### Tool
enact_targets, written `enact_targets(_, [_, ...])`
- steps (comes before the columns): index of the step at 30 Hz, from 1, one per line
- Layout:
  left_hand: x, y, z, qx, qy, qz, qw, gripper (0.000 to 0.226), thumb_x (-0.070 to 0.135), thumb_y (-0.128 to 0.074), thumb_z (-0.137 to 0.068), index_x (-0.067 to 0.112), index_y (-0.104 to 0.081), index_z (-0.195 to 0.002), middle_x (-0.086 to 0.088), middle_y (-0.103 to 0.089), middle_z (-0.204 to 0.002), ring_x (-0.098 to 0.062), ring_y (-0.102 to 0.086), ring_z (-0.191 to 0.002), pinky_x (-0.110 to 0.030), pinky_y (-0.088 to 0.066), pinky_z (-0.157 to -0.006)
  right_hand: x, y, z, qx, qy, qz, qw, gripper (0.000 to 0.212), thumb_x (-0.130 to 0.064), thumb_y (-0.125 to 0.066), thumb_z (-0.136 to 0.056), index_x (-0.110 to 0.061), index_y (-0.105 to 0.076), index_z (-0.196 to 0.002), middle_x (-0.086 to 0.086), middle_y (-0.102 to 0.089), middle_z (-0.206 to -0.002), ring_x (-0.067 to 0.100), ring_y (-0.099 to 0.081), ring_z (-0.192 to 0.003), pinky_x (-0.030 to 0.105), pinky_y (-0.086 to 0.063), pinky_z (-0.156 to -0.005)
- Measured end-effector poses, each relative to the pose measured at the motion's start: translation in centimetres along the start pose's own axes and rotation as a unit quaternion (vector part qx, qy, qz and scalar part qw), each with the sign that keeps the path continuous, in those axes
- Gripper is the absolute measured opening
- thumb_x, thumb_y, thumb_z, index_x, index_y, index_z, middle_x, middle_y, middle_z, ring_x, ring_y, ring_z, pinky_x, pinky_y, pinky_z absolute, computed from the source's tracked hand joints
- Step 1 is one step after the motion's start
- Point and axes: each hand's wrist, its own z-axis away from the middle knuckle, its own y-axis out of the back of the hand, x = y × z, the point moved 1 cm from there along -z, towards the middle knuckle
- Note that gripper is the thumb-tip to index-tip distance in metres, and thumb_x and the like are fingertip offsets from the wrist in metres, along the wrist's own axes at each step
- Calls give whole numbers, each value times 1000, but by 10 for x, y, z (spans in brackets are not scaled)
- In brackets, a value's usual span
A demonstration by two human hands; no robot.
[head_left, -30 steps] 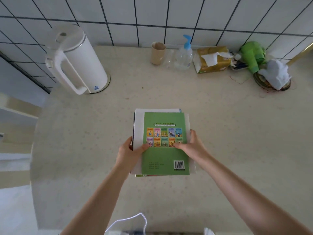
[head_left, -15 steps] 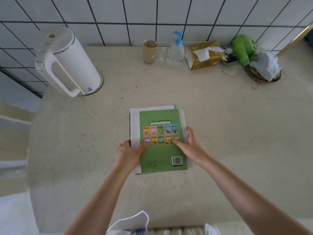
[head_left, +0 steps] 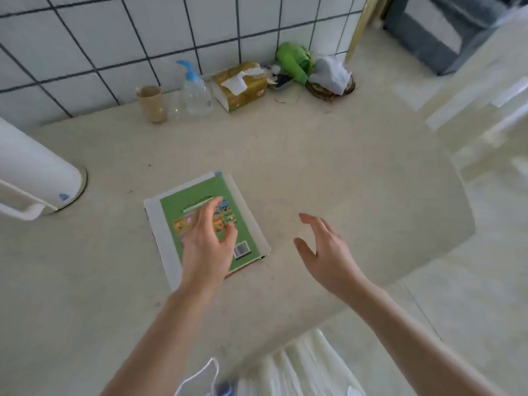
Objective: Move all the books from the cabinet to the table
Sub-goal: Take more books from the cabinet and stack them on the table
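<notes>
A small pile of books (head_left: pixel 200 221) lies flat on the pale table (head_left: pixel 343 181). The top one is a green book (head_left: pixel 245 224) with little coloured pictures and a barcode on its cover. A white book (head_left: pixel 163 238) peeks out under it on the left side, and more edges show at the near corner.

The left hand (head_left: pixel 207 241) is over the green book. Its fingers are spread and a bit bent, and it holds nothing. I cannot tell if it touches the cover or floats just above it. The right hand (head_left: pixel 325 252) is in the air to the right of the pile, apart from it. It is open with fingers loose, and it holds nothing too.

At the left edge stands a white kettle (head_left: pixel 31 178). Far back, along the tiled wall (head_left: pixel 114 38), sit a tan cup (head_left: pixel 151 104), a clear pump bottle (head_left: pixel 195 92) with a blue top, a tissue pack (head_left: pixel 243 84), something green (head_left: pixel 294 61) and a white cloth (head_left: pixel 331 72) on a round dark thing. The picture is blurry on the right side.
</notes>
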Motion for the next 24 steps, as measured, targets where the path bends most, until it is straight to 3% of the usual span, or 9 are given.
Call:
enact_targets(5, [48,-57,38,-84,-96,57,990,32,10,-59,-88,13,-59,-119,0,-68,-110,-15,-63,-106,-40,-49,-96,52,36,64,75,-41,21,996,44,-24,-53,-94,-14,-46,-136,1,-53,-135,18,-48,-126,20,-32,-99])
enact_targets(10, [94,-114,114,-201,-142,53,968,29,9,-61,-88,22,-60,-114,9,-71,-94,-9,-65,-95,-37,-51,-91,113,65,169,149,-117,19,982,38,-23,-53,-95,-13,-51,-132,0,-59,-126,19,-55,-117,21,-38,-95])
enact_targets(15, [144,-161,229,-299,-214,27,929,23,12,-62,-89,20,-63,-111,10,-69,-88,-12,-66,-88,-29,-49,-84,169,84,302,215,-211,17,953,37,-20,-54,-95,-11,-53,-130,1,-60,-127,21,-58,-115,21,-38,-93])
enact_targets(21, [187,-222,369,-436,-306,21,846,27,12,-65,-86,21,-63,-111,7,-71,-88,-10,-66,-83,-26,-49,-78,215,99,461,310,-335,-2,890,38,-20,-55,-93,-10,-53,-129,5,-61,-125,21,-59,-115,27,-44,-97])
enact_targets(24, [206,-250,442,-503,-359,27,786,29,9,-67,-84,21,-64,-110,6,-71,-84,-10,-66,-79,-26,-50,-74,230,97,537,352,-406,-9,843,39,-19,-56,-92,-9,-53,-129,6,-62,-123,22,-58,-113,29,-43,-99])
